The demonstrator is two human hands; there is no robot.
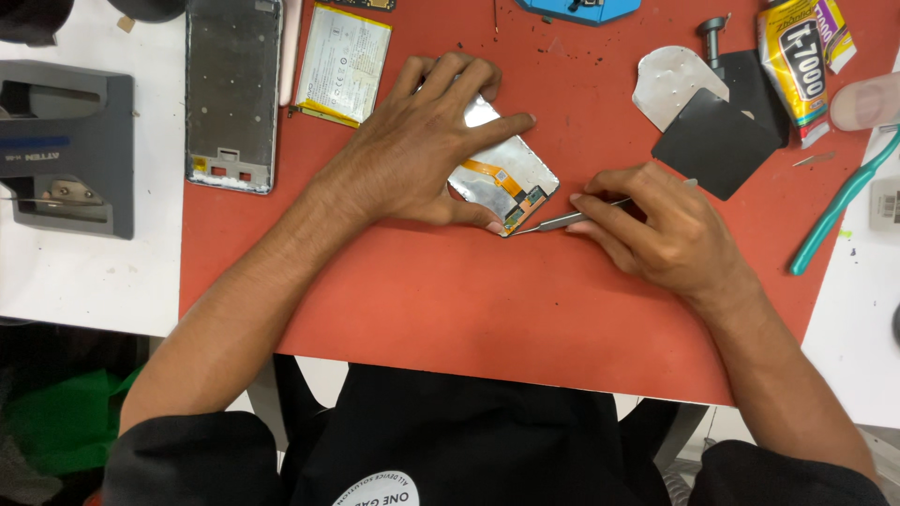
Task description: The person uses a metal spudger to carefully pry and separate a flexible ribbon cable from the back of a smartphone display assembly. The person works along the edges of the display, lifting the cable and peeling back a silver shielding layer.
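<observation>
While the tool tip sits at the connector, these points stand out:

Left hand: left hand (427,141) lies flat with fingers spread, pressing down on the phone display panel (502,178) near the middle of the red mat (422,300).

Right hand: right hand (656,225) is closed in a pinch around slim metal tweezers (562,221), whose tip touches the panel's lower corner.

Risk: a slip of the pointed tip could, I judge, tear the orange flex ribbon (492,173) or scratch its connector; uneven palm pressure might crack the thin panel.

Materials: panel back is shiny, foil-like metal; ribbon thin and flexible; mat matte and rubbery.

Nearby: a grey metal phone frame (232,94) straddles the mat's left edge, with a flat pale battery (339,64) beside it; a glue tube (797,66) lies at the far right corner of the mat.
</observation>
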